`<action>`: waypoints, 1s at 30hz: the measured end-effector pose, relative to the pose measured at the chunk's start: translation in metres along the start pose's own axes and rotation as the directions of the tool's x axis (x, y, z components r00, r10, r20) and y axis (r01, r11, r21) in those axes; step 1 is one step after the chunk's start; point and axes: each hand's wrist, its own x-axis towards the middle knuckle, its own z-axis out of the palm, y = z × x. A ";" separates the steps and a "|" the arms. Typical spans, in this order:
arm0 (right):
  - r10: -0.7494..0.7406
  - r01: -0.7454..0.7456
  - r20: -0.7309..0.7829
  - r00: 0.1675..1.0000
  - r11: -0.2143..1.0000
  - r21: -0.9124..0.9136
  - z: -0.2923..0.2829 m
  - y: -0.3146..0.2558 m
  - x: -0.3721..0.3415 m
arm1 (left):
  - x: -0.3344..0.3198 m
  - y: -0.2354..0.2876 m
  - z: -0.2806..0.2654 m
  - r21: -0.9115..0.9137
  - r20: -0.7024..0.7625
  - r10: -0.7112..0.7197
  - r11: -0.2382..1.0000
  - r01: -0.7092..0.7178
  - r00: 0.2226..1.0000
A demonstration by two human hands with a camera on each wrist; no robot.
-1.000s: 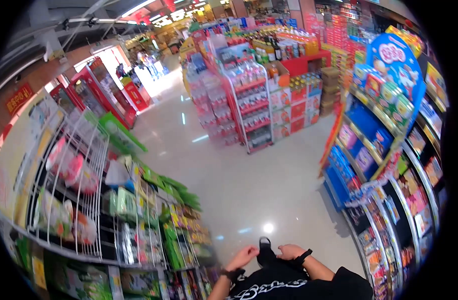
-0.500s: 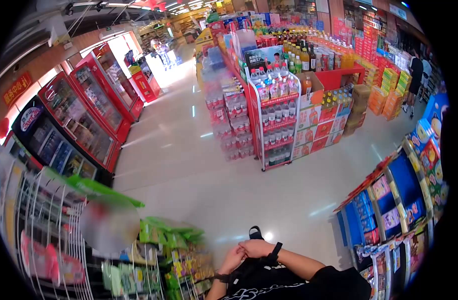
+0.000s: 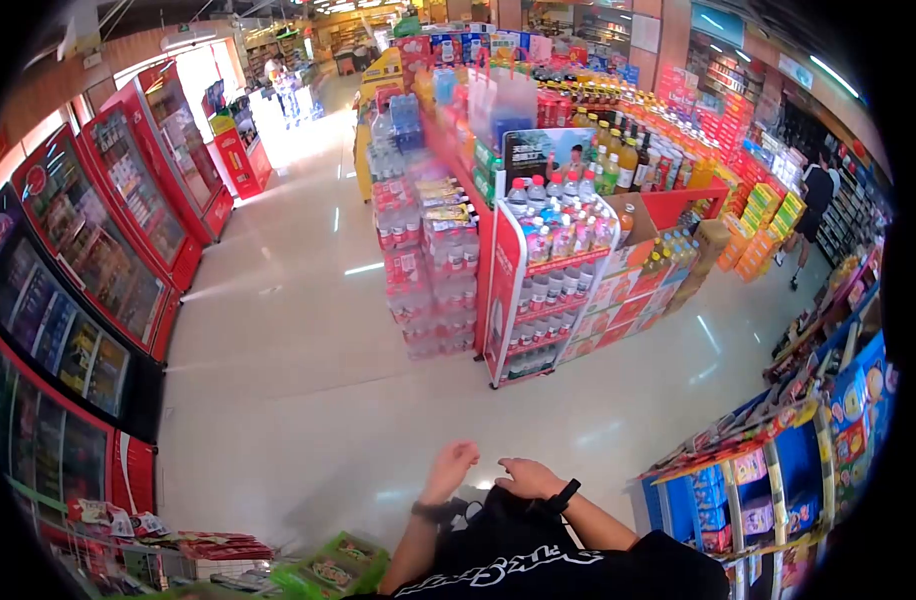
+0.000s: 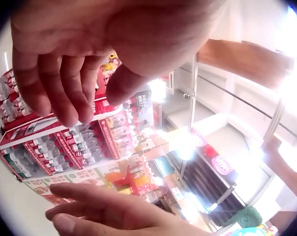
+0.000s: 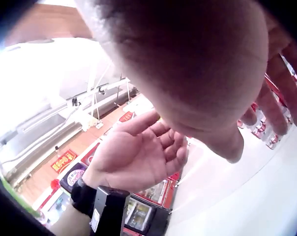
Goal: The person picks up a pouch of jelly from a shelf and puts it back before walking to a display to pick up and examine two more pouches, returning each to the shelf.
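Note:
My left hand [image 3: 450,472] and right hand [image 3: 528,478] are held in front of my black shirt in the head view, with a small gap between them. Neither holds anything. In the left wrist view, the fingers of the left hand [image 4: 84,44] hang loosely bent, and the right hand [image 4: 109,211] is below with relaxed fingers. The right wrist view shows the left palm [image 5: 136,155] turned up, its fingers softly curled, beside the large, close right hand [image 5: 202,73]. Ahead stands a white-and-red rack [image 3: 556,265] of drink bottles, out of reach of both hands.
Red drink coolers [image 3: 98,230] line the left side. Stacked bottle packs [image 3: 428,270] flank the rack. A blue snack display [image 3: 758,480] stands at lower right, green packages [image 3: 338,568] at lower left. Another person [image 3: 816,205] is at far right. Shiny floor [image 3: 278,400] runs between.
The hands come together half a second ago, then part slightly. The bottle rack appears nearer and lower. The left wire shelf has mostly dropped out of view, and more coolers show.

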 end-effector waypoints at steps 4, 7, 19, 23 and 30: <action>-0.026 0.006 0.217 0.976 0.995 0.096 -0.005 -0.001 0.085 | 0.045 0.046 -0.045 0.041 0.149 -0.079 0.996 0.074 0.986; -0.117 0.113 0.279 0.953 0.993 0.029 0.017 0.017 0.162 | 0.088 0.042 -0.093 0.006 0.067 -0.066 0.998 0.066 0.996; -0.310 0.322 0.318 0.896 0.947 0.015 -0.082 -0.114 0.535 | 0.217 0.149 -0.331 0.282 -0.315 -0.093 0.941 0.186 0.945; -0.303 0.302 0.228 0.925 0.952 0.041 -0.099 -0.148 0.633 | 0.255 0.171 -0.394 0.112 -0.473 -0.101 0.978 0.174 0.875; -0.391 0.363 0.030 0.920 0.877 0.314 -0.125 -0.157 0.733 | 0.345 0.156 -0.497 -0.024 -0.472 -0.217 0.972 0.234 0.854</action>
